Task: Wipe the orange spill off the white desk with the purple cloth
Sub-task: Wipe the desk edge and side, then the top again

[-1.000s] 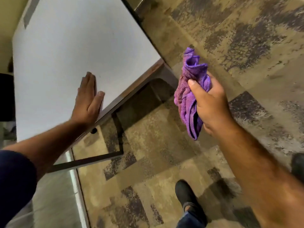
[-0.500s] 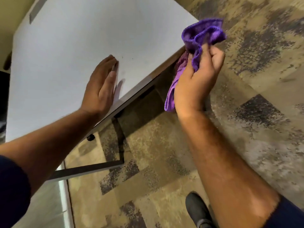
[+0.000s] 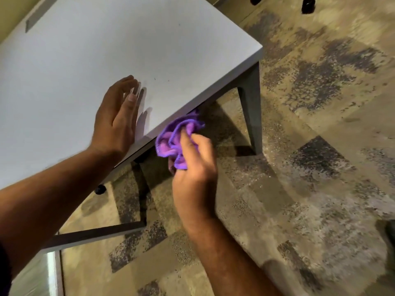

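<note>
The white desk (image 3: pixel 89 52) fills the upper left of the view. My left hand (image 3: pixel 116 119) rests on its top near the front edge, palm side down, fingers together and straight. My right hand (image 3: pixel 195 167) holds the bunched purple cloth (image 3: pixel 175 138) just below and against the desk's front edge. Part of the cloth is tucked under the desk edge. I see no orange spill on the desk, only a few tiny dark specks (image 3: pixel 154 78) beyond my left fingertips.
A grey desk leg (image 3: pixel 250 107) stands at the right corner, and a dark frame bar (image 3: pixel 96 233) runs low under the desk. Mottled brown and grey carpet (image 3: pixel 299 167) covers the floor. Black casters (image 3: pixel 307 5) show at the top edge.
My right hand has dropped with the cloth from above the desk corner to just under the front edge. My left hand stays on the desk top.
</note>
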